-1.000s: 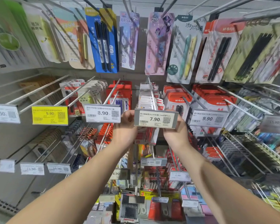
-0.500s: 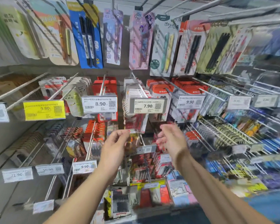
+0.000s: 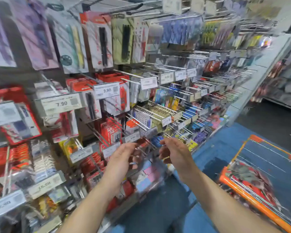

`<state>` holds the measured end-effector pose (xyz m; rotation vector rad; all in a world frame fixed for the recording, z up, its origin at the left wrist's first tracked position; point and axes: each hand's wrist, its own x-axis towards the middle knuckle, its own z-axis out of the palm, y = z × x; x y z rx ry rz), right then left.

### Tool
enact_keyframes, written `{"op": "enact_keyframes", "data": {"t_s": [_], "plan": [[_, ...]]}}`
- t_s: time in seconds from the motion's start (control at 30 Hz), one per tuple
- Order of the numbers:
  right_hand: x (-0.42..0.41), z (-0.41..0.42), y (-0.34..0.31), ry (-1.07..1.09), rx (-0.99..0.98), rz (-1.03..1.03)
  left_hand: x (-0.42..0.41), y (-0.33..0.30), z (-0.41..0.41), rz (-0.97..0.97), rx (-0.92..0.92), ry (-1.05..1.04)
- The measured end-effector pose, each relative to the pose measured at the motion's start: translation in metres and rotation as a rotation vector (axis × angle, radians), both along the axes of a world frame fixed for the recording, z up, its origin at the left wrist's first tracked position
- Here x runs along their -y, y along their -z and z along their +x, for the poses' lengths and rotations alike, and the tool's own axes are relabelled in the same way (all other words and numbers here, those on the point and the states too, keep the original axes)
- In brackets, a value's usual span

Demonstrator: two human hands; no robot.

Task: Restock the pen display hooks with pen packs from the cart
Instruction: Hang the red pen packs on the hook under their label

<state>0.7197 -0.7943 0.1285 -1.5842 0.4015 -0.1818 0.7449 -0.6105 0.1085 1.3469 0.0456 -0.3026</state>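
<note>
Both of my hands hang in front of the display, apart from one another and holding nothing. My left hand (image 3: 123,158) has its fingers loosely curled, palm turned inward; my right hand (image 3: 175,153) is likewise relaxed, knuckles up. Neither touches a hook or a pack. An open gap lies between them, with the lower hooks just behind.

Pen packs (image 3: 111,100) in red card hang on the display hooks (image 3: 133,74) to my left and ahead, behind price tags reading 7.90 (image 3: 61,103) and 9.90 (image 3: 107,90). Hook ends and tag edges project into the aisle row on row, running away to the right.

Blue floor (image 3: 213,155) lies open between the rack's lower edge and the cart (image 3: 252,209), which stands at lower right, well apart from both hands. Its orange rim faces me; red packs (image 3: 249,180) lie inside it, though motion blur leaves their print unreadable, so they are probably the pen stock. Further shelving (image 3: 286,84) stands across the aisle at far right.
</note>
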Motion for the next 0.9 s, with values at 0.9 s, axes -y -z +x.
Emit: {"op": "enact_keyframes", "data": {"t_s": [0.9], "plan": [[0.408,-0.254,0.036,0.651,0.003,0.147,0.449,-0.016,-0.135,0.099,-0.11,0.56]]}}
